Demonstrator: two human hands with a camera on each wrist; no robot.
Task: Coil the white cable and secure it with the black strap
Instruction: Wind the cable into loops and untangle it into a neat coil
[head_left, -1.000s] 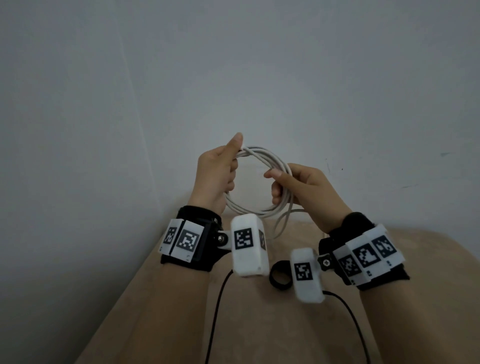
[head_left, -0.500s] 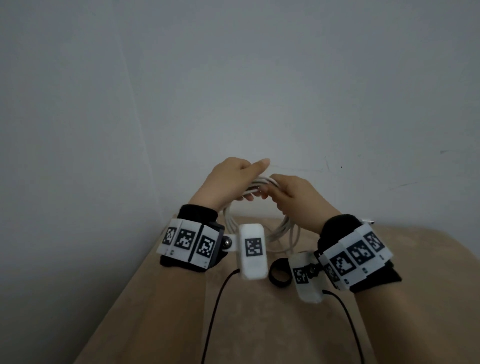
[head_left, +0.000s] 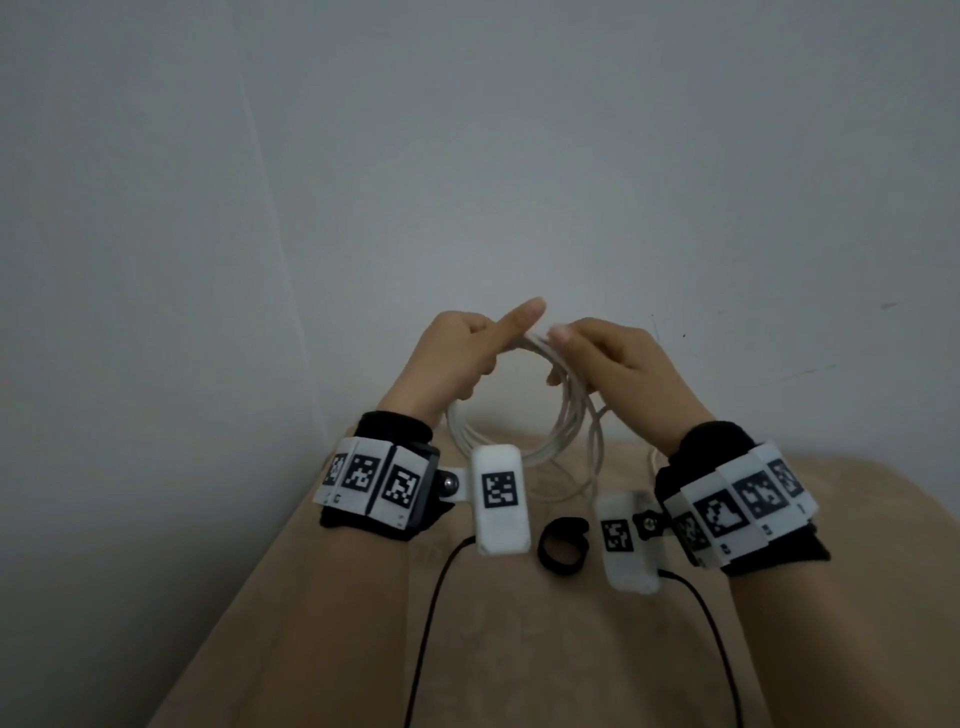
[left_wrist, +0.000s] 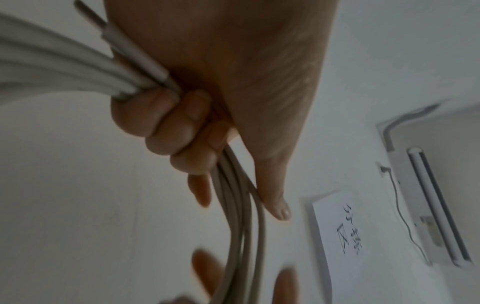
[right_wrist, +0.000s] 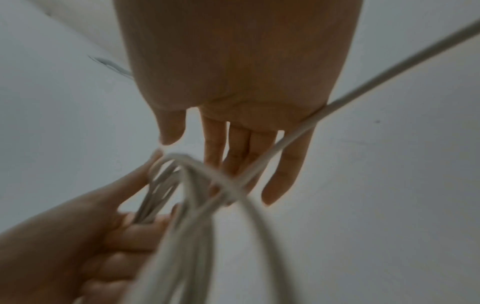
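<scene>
White cable (head_left: 524, 415) hangs in several round loops; left hand (head_left: 452, 358) fist-grips it; right hand (head_left: 618, 364) fingers straight.

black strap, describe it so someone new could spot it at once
On the tan table, look between the two wrist cameras, below the coiled white cable. The black strap lies there as a small closed ring, untouched, the only black loop.
</scene>
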